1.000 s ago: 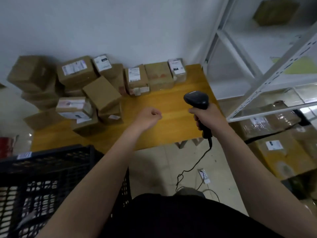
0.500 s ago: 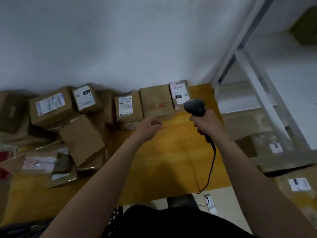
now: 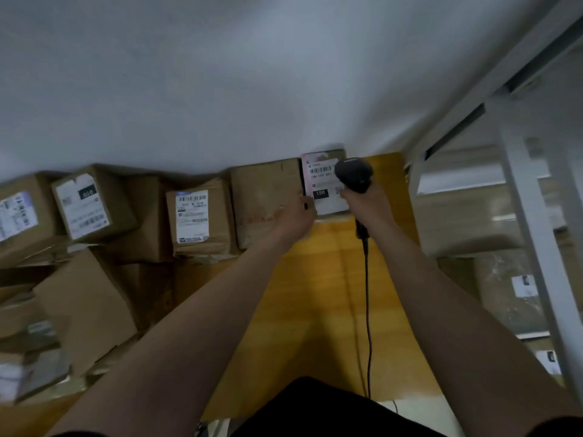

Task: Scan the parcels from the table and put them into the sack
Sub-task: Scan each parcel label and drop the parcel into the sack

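Note:
Cardboard parcels line the back of the wooden table [image 3: 315, 294] against the wall. My right hand [image 3: 367, 206] grips a black corded scanner [image 3: 353, 175], whose head hangs over the white label of a small parcel [image 3: 321, 184] at the back right. My left hand [image 3: 298, 216] reaches that parcel's left edge, where it meets a plain brown parcel [image 3: 265, 197]; its fingers touch the edge, and whether they grip it is unclear. A labelled parcel [image 3: 195, 219] stands further left. No sack is in view.
More boxes are heaped at the left [image 3: 85, 304], some with labels [image 3: 85, 203]. A white metal rack [image 3: 530, 216] stands at the right with parcels [image 3: 504, 294] behind it. The scanner cable [image 3: 367, 310] hangs across the table's front.
Both hands moved forward to the back-right parcel; the scanner now sits over its label and my left hand reached its edge. The view tilted up and closer to the table.

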